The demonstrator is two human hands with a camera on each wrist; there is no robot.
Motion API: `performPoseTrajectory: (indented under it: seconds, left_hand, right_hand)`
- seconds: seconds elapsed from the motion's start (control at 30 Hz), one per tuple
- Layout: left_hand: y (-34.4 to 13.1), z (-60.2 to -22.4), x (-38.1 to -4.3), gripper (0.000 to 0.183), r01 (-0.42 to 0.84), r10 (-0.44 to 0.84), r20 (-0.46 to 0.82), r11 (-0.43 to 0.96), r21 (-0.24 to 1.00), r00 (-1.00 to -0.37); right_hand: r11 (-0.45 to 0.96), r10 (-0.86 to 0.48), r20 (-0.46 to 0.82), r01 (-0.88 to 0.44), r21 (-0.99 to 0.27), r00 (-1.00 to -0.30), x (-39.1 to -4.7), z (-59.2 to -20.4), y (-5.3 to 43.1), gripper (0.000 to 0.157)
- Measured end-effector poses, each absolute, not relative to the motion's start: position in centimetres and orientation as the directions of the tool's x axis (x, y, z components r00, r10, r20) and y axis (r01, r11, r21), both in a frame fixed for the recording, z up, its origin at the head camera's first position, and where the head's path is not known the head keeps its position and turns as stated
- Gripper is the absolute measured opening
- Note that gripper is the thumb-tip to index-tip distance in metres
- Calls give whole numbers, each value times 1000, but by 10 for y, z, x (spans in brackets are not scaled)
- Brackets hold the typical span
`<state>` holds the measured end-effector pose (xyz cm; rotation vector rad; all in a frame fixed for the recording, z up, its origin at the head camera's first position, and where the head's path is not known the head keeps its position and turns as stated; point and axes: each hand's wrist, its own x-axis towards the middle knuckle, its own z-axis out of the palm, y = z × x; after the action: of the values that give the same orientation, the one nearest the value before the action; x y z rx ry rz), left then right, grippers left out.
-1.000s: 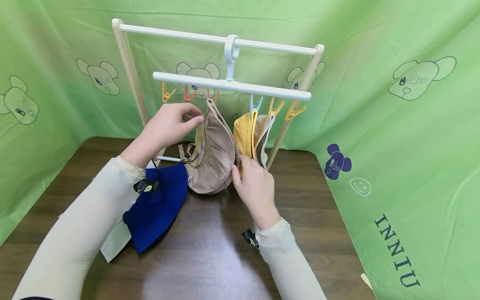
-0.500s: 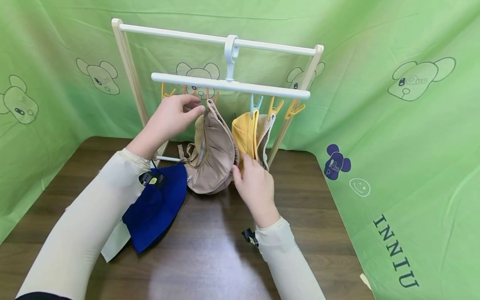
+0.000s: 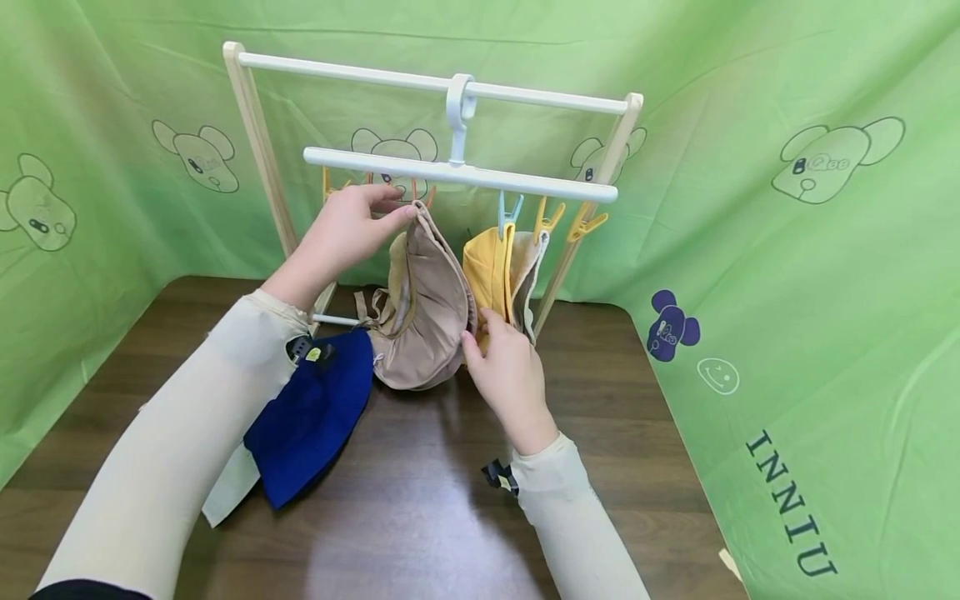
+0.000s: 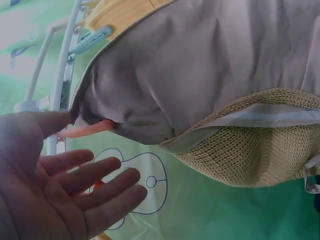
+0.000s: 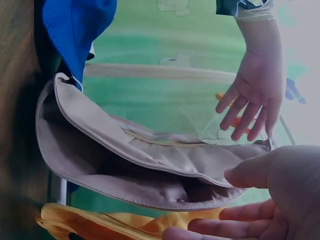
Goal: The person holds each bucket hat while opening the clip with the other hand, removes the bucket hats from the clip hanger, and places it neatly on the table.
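Note:
A taupe sun hat (image 3: 435,308) with a woven mesh part and loose ties hangs by its brim from an orange clothespin (image 4: 90,130). At the top corner of the brim, the thumb of my left hand (image 3: 348,229) touches the cloth beside that clothespin. Its other fingers are extended and spread apart in the left wrist view. My right hand (image 3: 510,371) is at the hat's right side, thumb against the brim edge. The right fingers stretch loosely between this hat and a yellow hat (image 3: 483,265), holding nothing in the right wrist view.
A white hanger (image 3: 375,160) hooks over the rack's top rail (image 3: 337,68). A light blue clothespin (image 3: 507,215) holds the yellow hat; a yellow clothespin (image 3: 549,218) holds a cream-edged hat (image 3: 534,267). A navy hat (image 3: 315,425) lies on the wooden table (image 3: 435,517), over a pale piece (image 3: 232,483).
My left hand has risen slightly and moved right, its thumb now at the hat's top corner by the clothespin. My right hand has stayed at the brim.

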<state>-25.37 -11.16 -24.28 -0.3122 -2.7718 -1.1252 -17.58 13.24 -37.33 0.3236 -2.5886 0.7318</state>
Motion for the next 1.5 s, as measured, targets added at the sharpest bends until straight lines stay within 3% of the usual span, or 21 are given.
performPoseTrajectory:
  seconds: [0.3, 0.63, 1.5]
  left_hand:
    - [-102, -241, -264, 66, 253, 145, 214, 696, 672, -966]
    - [-89, -237, -271, 43, 258, 86, 281, 705, 661, -956]
    - [-66, -240, -275, 40, 148, -116, 332, 727, 671, -936]
  right_hand:
    - [813, -132, 478, -370, -449, -869, -181, -377, 133, 39]
    - [804, -142, 489, -388, -450, -861, -187, -381, 132, 39]
    - [778, -121, 458, -371, -507, -881, -200, -395, 130, 39]
